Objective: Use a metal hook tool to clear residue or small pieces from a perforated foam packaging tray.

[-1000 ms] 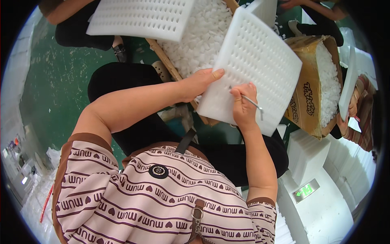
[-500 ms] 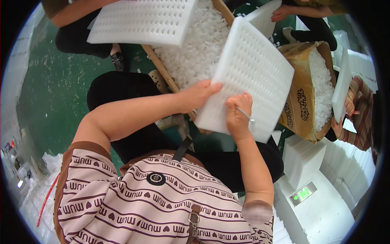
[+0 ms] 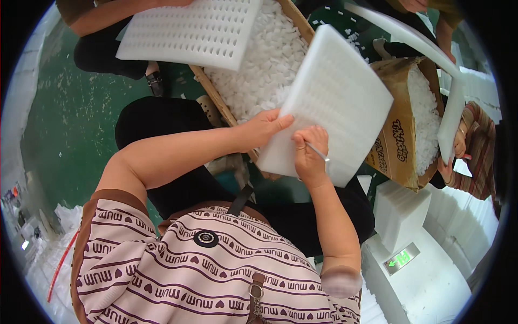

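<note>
A thick white foam sheet (image 3: 350, 92) with rows of small holes is tilted up in front of me. My left hand (image 3: 265, 129) grips its left edge, thumb on the face and the other fingers behind. Against the lower part of the sheet, my right hand (image 3: 312, 156) is closed around a thin grey metal rod (image 3: 319, 152). The rod's working end is hidden by the hand. Beyond the sheet lies a heap of small white foam pieces (image 3: 259, 65) inside a wooden-edged box (image 3: 213, 96).
A co-worker at upper left holds another perforated foam sheet (image 3: 189, 32). Right of my sheet stands an open cardboard box (image 3: 396, 135) full of foam pieces. Other workers hold a foam sheet (image 3: 452, 116) beyond it. Stacked white foam blocks (image 3: 399, 216) stand at lower right.
My right hand has shifted slightly left and up with the rod. The sheet tilts a little differently. At upper right, a co-worker's sheet has swung up and rightward.
</note>
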A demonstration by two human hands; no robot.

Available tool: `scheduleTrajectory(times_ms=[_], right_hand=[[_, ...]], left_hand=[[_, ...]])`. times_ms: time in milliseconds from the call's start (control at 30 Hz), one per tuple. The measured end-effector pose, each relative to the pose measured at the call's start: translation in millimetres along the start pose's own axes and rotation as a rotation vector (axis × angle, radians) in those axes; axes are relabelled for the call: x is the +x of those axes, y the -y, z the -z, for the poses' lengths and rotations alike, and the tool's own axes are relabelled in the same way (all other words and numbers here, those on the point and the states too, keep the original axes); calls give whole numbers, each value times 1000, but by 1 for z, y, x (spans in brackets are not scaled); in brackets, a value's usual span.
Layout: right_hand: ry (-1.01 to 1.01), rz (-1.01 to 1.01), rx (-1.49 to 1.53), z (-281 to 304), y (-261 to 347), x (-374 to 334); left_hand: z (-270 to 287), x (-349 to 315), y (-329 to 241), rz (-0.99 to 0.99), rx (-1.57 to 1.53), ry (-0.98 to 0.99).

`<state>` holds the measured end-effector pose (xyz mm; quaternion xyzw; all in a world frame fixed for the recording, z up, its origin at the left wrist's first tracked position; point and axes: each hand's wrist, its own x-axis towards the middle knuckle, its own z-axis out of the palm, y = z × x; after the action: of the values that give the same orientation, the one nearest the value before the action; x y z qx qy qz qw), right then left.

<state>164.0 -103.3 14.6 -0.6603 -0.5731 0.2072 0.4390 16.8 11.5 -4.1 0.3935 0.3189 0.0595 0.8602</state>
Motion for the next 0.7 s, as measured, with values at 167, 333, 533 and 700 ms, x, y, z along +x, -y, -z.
scheduleTrajectory(times_ms=[167, 333, 533, 700], right_hand=[[-45, -49, 170, 1, 6, 3], [-13, 61, -57, -6, 8, 6], [-98, -124, 171, 3, 13, 10], [-287, -359, 381, 33, -7, 7]], left_hand=[[2, 1, -1, -13, -65, -27], [-1, 0, 6, -50, -24, 19], [16, 5, -5, -1, -23, -19], [12, 11, -14, -9, -84, -172]])
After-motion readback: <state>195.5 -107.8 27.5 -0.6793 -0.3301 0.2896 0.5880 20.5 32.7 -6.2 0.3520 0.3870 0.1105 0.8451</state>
